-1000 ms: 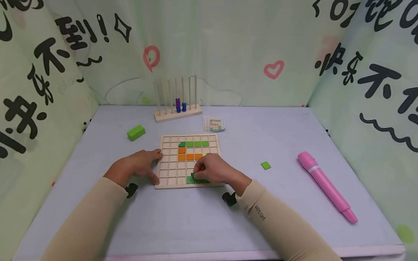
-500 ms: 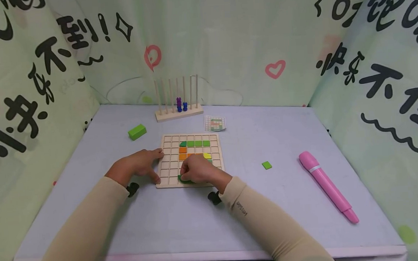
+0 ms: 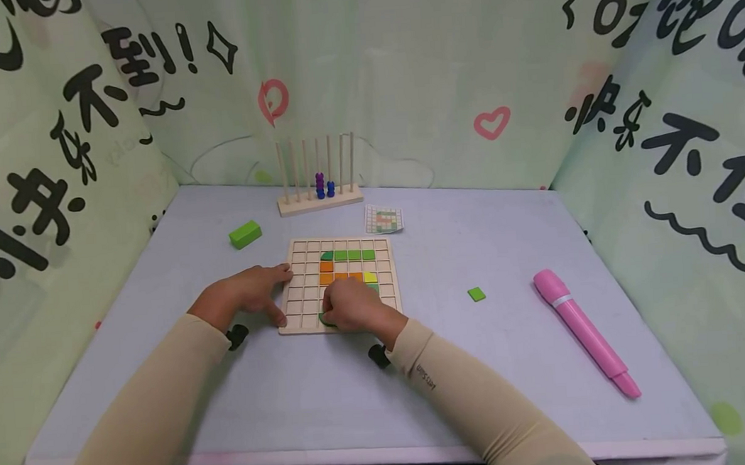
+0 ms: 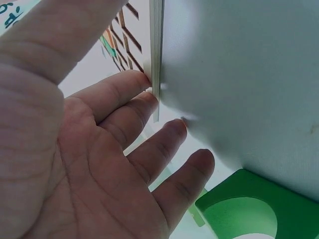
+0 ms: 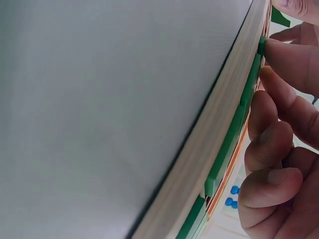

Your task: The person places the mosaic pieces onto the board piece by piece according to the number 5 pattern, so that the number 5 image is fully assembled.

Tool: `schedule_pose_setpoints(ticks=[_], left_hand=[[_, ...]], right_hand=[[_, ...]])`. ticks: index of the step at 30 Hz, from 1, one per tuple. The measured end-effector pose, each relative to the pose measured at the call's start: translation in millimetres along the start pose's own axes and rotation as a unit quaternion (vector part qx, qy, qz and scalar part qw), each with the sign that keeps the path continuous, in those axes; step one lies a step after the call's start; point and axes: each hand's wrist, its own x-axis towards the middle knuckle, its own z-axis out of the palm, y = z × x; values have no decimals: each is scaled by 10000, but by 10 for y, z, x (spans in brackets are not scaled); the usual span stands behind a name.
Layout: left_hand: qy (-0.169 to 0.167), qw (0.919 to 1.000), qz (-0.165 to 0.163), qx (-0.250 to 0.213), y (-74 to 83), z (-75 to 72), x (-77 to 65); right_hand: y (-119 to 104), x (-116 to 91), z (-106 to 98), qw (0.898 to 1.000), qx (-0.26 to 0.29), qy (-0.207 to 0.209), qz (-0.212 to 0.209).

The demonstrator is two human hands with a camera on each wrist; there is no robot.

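My left hand (image 3: 240, 296) steadies the left side of a wooden grid board (image 3: 299, 294). In the left wrist view its fingers lie fairly straight, with fingertips at the board's edge. My right hand (image 3: 354, 306) is over the board's near row, fingers curled, thumb and fingertip pinching a small dark green tile (image 3: 324, 321) at the grid. The right wrist view shows several green tiles (image 5: 229, 144) lined along the near edge. Farther up lie light green tiles (image 3: 355, 255), orange tiles (image 3: 326, 266) and a yellow tile (image 3: 370, 277). My right hand hides part of the near rows.
Behind the board are a small pattern card (image 3: 384, 219), a bead rack (image 3: 321, 203) with upright rods, and a green block (image 3: 245, 234). To the right lie a loose green tile (image 3: 476, 294) and a thick pink pen-shaped stick (image 3: 585, 335).
My right hand has moved left along the board's near row with the dark green tile and is now lower over the grid. My left hand stays at the board's side.
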Motion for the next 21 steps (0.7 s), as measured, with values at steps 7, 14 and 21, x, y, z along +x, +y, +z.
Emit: schedule_pose_setpoints(ticks=[7,14,21], left_hand=[[5,10000,-10,6,-2,1,11],[-25,9999,-25,125,26,5,15],[-24,9996,119,266,10,18,18]], right_hand=[[85,-61,-68,9983,494,100,-295],[382,-213,-172,9891,1280,-22,-726],[749,-398,-256,9860,1547,-124,-607]])
